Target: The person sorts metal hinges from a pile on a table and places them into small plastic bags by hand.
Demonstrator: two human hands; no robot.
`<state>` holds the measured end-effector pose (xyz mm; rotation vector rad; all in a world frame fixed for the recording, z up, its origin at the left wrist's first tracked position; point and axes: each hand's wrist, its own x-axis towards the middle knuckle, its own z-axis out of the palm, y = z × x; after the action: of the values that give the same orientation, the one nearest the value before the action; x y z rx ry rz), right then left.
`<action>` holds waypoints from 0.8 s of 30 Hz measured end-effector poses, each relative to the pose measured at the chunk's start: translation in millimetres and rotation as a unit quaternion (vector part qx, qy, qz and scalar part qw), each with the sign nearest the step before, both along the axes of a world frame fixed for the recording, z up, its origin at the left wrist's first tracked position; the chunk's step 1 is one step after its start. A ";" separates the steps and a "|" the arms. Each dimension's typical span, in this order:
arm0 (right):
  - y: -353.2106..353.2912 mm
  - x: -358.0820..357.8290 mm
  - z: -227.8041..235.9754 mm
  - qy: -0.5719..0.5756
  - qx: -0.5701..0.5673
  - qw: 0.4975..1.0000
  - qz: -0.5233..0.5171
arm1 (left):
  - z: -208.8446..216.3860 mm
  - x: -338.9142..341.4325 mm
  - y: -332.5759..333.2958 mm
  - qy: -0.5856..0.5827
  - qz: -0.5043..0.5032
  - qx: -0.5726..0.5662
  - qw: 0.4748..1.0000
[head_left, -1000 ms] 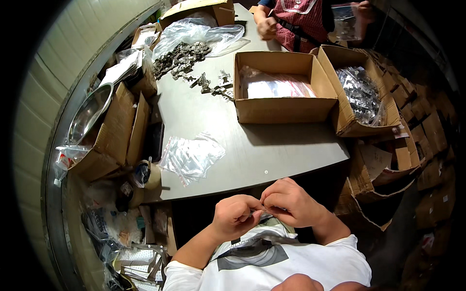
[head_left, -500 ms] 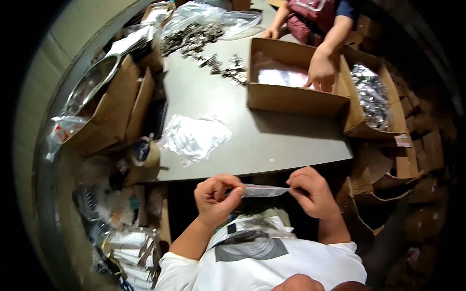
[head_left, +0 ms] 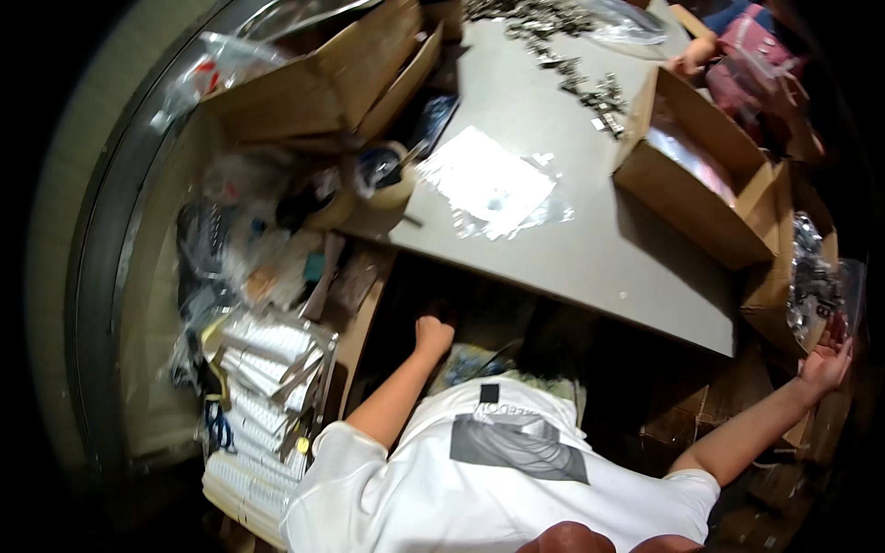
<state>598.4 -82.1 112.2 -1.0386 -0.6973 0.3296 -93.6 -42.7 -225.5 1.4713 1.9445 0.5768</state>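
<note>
My right hand (head_left: 826, 367) is stretched far to the right, its fingers pinching a clear plastic bag (head_left: 854, 293). The bag stands up beside the box of shiny packets (head_left: 804, 249) and partly covers it. My left hand (head_left: 433, 335) is curled into a loose fist below the table's front edge, with nothing visible in it; its far side is lost in shadow. On the table (head_left: 590, 263), a pile of flat clear bags (head_left: 493, 184) lies beyond my left hand.
An open cardboard box (head_left: 691, 198) holds flat bags; a co-worker's hand (head_left: 784, 97) is behind it. Small metal parts (head_left: 576, 74) lie at the back. Tape rolls (head_left: 385, 175) stand at the table's left corner, near a large carton (head_left: 304, 92) and stacked white packs (head_left: 263, 396).
Both hands held a bag in front of me; now my right hand has carried it far right and my left has let go. The view has turned, and the co-worker's hand has left the box.
</note>
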 end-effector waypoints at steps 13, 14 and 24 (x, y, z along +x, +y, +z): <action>-18.3 -199.1 -116.7 -0.141 -0.143 0.974 -0.108 | -150.1 -109.1 2.2 0.067 -0.066 0.116 0.989; -26.0 -207.4 -122.1 -0.146 -0.167 0.970 -0.098 | -151.1 -111.7 2.8 0.056 -0.047 0.136 0.988; -7.1 -351.6 -153.4 -0.134 -0.280 0.912 0.267 | 19.5 -6.4 -3.7 -0.224 -0.012 0.089 0.970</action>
<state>246.8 -89.2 -41.2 -1.4433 -1.1801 0.9137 -99.9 -46.4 -206.0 1.3233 1.5512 0.9992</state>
